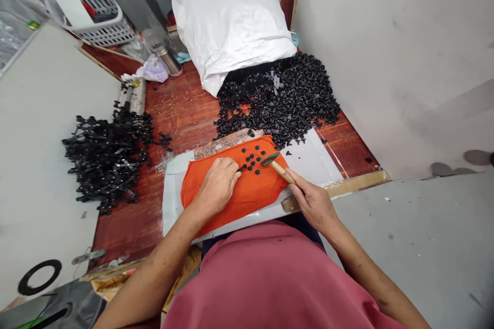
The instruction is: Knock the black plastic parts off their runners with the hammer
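Note:
My left hand (216, 185) rests on an orange cloth (247, 195), fingers pinched on a small black piece at its tip. My right hand (313, 203) grips the wooden handle of a small hammer (275, 163), whose green head hovers over several small black round parts (252, 158) laid out on the cloth. The cloth lies on a white board (309, 162) at the near edge of a red wooden bench.
A big heap of black plastic parts (281, 100) spills from a white sack (227, 15) behind the cloth. Another pile of black strips (108, 157) lies at the left. A white basket (90, 13) and a metal flask (165, 56) stand far left. Grey panels flank the bench.

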Demonstrator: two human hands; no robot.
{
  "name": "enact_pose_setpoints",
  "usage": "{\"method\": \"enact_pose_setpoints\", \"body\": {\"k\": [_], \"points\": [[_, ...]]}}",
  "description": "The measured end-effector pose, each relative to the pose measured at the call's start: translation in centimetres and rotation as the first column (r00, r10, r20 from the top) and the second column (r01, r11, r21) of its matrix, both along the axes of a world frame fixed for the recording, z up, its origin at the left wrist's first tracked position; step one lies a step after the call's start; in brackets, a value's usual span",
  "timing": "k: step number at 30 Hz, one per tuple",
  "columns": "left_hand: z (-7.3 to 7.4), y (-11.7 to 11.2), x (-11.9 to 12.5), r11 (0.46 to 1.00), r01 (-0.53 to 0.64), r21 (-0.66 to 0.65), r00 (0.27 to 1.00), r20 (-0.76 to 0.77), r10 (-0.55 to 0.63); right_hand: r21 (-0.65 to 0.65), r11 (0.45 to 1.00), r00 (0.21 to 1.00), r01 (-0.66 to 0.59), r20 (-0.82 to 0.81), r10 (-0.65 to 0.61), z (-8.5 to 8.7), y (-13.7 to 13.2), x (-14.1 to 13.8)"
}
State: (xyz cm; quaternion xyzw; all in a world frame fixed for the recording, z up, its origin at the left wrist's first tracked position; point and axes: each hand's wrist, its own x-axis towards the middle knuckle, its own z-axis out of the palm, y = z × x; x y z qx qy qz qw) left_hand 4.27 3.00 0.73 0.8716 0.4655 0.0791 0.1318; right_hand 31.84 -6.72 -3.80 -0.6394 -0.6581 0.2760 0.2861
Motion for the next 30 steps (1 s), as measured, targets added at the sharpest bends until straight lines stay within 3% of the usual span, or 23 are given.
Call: {"method": "enact_pose_setpoints", "body": {"k": [10,23,30], "points": [[-0.8,-0.7,1.2,0.990,-0.138,-0.027,0.988,-0.076,0.135,-0.037,0.999,0.998,-0.011,0.059,0.013,0.2,0.3,-0.1],[0.4,-0.9,2.4,0.985,-0.161,-0.068,0.957,-0.254,0.139,-0.044,0.999,0.998,-0.005,0.060,0.008,0.1,0.3,0.0],[0.2,-0.8,2.4,0.987,-0.148,-0.058,0.954,-0.270,0.128,0.102,0.991,0.992,-0.089,0.102,0.079,2.3,0.5,-0.6]]}}
